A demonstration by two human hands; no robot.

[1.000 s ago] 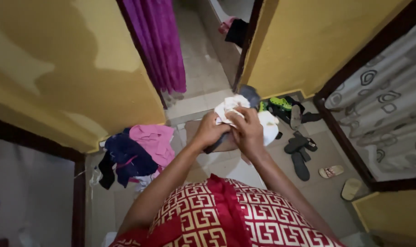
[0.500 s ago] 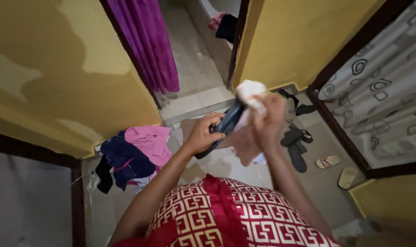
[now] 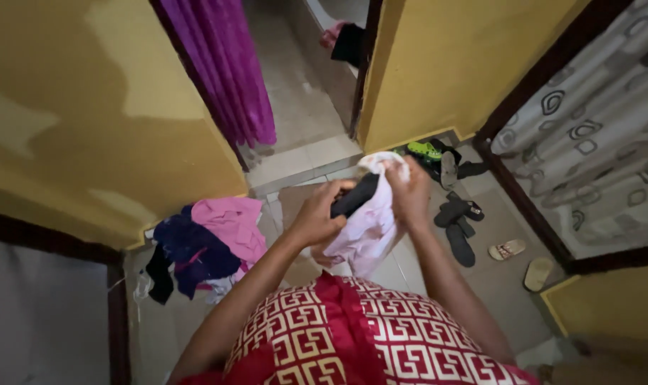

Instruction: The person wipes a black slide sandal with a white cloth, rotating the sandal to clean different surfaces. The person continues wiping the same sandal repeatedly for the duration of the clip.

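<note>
Both hands raised in front of the chest, above the tiled floor. Left hand clenched around a dark garment, fingers curled over its lower end. Right hand pinching the top edge of a pale cloth, which hangs down between the two hands and touches the dark garment at its upper part. Whether the left hand also grips the pale cloth: cannot tell. Held bundle at about twelve o'clock from the red patterned dress, close to the body.

At nine o'clock from the hands, on the floor against the yellow wall: heap of clothes, pink piece on top, dark blue and black below. At three o'clock, dark sandals lying together, with two light slippers further out at four o'clock. At one o'clock, a green shoe among dark things near the wall corner. At eleven o'clock, purple curtain hanging in a doorway. Patterned grey-white curtain at two o'clock, behind a dark frame.
</note>
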